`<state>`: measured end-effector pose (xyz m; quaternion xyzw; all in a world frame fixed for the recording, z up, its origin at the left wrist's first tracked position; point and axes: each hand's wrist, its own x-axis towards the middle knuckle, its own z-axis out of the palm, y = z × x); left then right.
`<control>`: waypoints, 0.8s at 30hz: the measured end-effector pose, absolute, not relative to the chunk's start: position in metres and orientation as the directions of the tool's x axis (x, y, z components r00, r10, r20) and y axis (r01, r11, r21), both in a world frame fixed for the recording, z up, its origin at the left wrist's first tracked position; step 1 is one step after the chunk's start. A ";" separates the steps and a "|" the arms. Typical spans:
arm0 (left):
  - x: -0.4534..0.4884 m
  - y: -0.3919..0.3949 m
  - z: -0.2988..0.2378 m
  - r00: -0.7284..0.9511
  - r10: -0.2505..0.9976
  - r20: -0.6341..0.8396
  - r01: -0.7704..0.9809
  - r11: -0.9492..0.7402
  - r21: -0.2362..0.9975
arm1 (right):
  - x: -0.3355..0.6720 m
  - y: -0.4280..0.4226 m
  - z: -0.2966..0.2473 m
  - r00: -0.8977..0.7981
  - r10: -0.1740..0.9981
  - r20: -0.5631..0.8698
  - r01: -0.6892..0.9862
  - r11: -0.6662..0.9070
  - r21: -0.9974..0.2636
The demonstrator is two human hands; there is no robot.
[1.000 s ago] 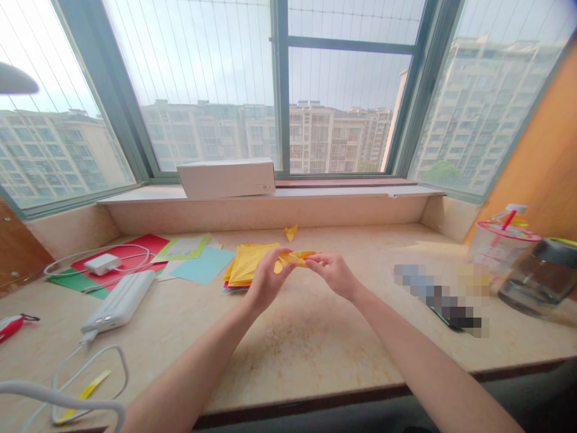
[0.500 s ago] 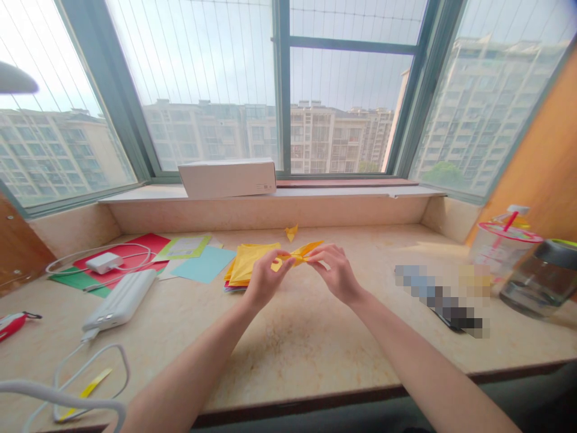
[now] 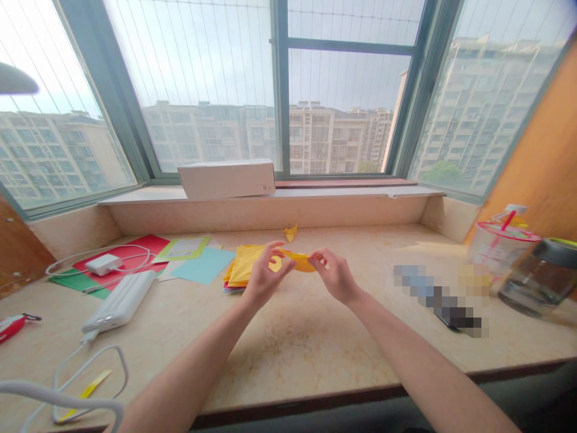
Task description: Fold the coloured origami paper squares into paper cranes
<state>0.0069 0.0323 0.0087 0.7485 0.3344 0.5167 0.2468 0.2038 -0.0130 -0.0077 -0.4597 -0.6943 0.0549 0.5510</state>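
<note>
Between my two hands a folded piece of yellow paper (image 3: 301, 261) is held up above the worktop. My left hand (image 3: 265, 270) pinches its left end with thumb and fingers, and my right hand (image 3: 334, 273) grips the right end, the fingertips curled over it. Just behind my left hand lies a stack of yellow paper sheets (image 3: 246, 261), with other colours at the bottom; my hand covers its right side. A small folded yellow paper piece (image 3: 291, 233) sits near the back wall.
At left lie coloured papers (image 3: 205, 266), a white power bank (image 3: 119, 300) with cables and a white charger (image 3: 103, 264). At right stand a lidded cup with a straw (image 3: 500, 243) and a dark-lidded jar (image 3: 538, 276), near a blurred object (image 3: 437, 297). A white box (image 3: 228, 180) rests on the sill.
The yellow paper has turned in my hands: its raised upper-right point has come down, and a broader curved face now shows. My right fingers have curled inward around its end.
</note>
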 end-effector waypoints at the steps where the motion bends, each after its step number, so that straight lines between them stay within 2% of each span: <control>1: 0.006 0.031 0.010 0.268 0.764 0.587 0.236 -0.643 0.729 | 0.203 -0.013 -0.008 0.054 0.727 0.684 0.541 0.555 -0.632; 6: 0.007 0.026 0.013 0.449 0.767 0.457 0.130 -0.563 0.816 | 0.198 -0.011 -0.008 0.128 0.819 0.559 0.397 0.474 -0.786; 11: 0.010 0.025 0.014 0.471 0.750 0.465 0.077 -0.559 0.825 | 0.199 -0.007 -0.009 0.135 0.861 0.490 0.219 0.457 -0.862; 15: 0.011 0.023 0.017 0.465 0.775 0.428 0.041 -0.502 0.864 | 0.201 -0.006 -0.009 0.133 0.862 0.489 0.188 0.463 -0.866; 20: 0.010 0.024 0.016 0.405 0.835 0.372 0.083 -0.438 0.895 | 0.202 -0.003 -0.009 0.138 0.879 0.457 0.137 0.440 -0.888; 24: 0.008 0.028 0.013 0.365 0.843 0.394 0.219 -0.489 0.844 | 0.203 -0.003 -0.007 0.112 0.907 0.405 0.039 0.403 -0.914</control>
